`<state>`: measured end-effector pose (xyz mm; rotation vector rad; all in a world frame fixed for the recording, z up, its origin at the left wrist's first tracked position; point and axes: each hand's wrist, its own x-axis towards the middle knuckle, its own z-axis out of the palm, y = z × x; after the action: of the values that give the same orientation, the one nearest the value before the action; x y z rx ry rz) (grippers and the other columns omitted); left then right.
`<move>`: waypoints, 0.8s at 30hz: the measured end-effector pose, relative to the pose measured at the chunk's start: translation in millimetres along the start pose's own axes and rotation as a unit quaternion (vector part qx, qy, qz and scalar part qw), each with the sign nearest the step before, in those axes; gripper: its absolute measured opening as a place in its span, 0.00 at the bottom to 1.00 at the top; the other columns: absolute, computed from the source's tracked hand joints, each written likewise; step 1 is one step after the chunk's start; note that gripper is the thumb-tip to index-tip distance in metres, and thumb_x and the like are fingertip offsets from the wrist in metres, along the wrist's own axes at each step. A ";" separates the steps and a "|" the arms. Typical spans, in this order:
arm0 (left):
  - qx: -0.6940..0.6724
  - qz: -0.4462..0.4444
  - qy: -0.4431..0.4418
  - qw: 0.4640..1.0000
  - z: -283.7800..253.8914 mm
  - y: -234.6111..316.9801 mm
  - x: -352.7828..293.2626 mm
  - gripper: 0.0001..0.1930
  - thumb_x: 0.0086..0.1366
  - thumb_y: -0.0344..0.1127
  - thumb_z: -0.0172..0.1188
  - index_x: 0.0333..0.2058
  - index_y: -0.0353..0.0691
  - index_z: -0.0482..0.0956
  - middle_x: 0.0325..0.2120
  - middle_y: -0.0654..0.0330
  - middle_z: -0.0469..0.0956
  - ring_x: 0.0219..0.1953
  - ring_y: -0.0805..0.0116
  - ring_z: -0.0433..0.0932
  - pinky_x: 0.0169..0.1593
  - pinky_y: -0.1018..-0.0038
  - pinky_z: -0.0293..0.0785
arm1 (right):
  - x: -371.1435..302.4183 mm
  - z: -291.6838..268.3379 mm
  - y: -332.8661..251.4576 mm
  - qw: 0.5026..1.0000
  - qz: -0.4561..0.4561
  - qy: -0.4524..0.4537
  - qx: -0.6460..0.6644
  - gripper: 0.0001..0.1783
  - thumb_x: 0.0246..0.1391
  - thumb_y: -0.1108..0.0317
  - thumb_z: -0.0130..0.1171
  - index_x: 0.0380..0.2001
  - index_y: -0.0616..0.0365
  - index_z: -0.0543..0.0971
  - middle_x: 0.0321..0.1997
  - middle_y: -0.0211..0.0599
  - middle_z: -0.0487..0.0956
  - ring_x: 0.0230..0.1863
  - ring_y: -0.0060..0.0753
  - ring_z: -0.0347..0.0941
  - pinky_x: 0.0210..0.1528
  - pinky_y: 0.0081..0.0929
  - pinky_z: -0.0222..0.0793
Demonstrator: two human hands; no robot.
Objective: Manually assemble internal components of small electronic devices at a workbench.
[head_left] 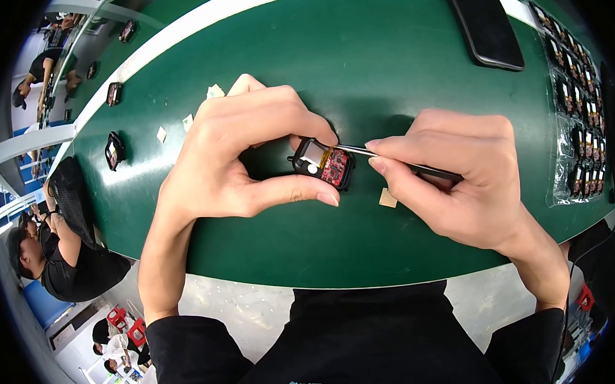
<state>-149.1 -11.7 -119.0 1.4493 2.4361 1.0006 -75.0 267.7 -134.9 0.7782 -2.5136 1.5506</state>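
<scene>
Between the thumb and fingers of my left hand [244,147] is a small black device casing [322,165], open on top. A red circuit board, a silvery battery-like block, a bit of amber tape and a white round spot show inside it. My right hand [461,175] pinches a pair of slim metal tweezers [423,168], their tip at the casing's upper right edge. Whether the tip touches the board or only the rim, I cannot tell. Just below the tweezers lies a small beige square piece [388,197] on the green table [310,250].
At the right, a clear plastic tray [559,147] holds rows of similar devices. A black phone-like slab [485,26] lies at the far right. Small pale scraps [161,134] and black devices [114,151] are on the left. A co-worker [77,264] sits beyond the left edge.
</scene>
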 end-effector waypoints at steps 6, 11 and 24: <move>0.006 -0.006 0.003 1.000 -0.5 2.4 1.1 0.31 0.43 0.54 0.90 0.41 0.40 0.92 0.33 0.64 0.89 0.28 0.73 0.76 0.37 0.73 0.62 | -1.9 1.2 1.4 1.000 -0.001 0.009 0.008 0.09 0.55 0.85 0.73 0.39 0.65 0.92 0.22 0.33 0.84 0.18 0.18 0.80 0.18 0.17 0.58; 0.004 -0.020 -0.001 1.000 0.7 2.1 0.3 0.31 0.43 0.54 0.90 0.42 0.41 0.92 0.32 0.66 0.88 0.26 0.74 0.72 0.36 0.73 0.61 | -2.4 3.4 1.9 0.999 -0.023 0.027 -0.020 0.10 0.52 0.84 0.73 0.39 0.64 0.92 0.21 0.29 0.83 0.16 0.18 0.74 0.17 0.19 0.57; -0.022 -0.059 0.018 0.998 2.5 11.9 1.8 0.30 0.46 0.48 0.91 0.45 0.41 0.89 0.30 0.67 0.83 0.29 0.71 0.75 0.42 0.71 0.63 | 3.2 -10.3 -8.2 0.999 0.018 0.043 -0.006 0.07 0.56 0.80 0.75 0.39 0.65 0.91 0.22 0.31 0.80 0.18 0.21 0.72 0.19 0.25 0.60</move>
<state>-140.3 -5.3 -113.3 1.2688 2.4739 1.0570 -75.9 272.3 -122.2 0.6548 -2.4866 1.5424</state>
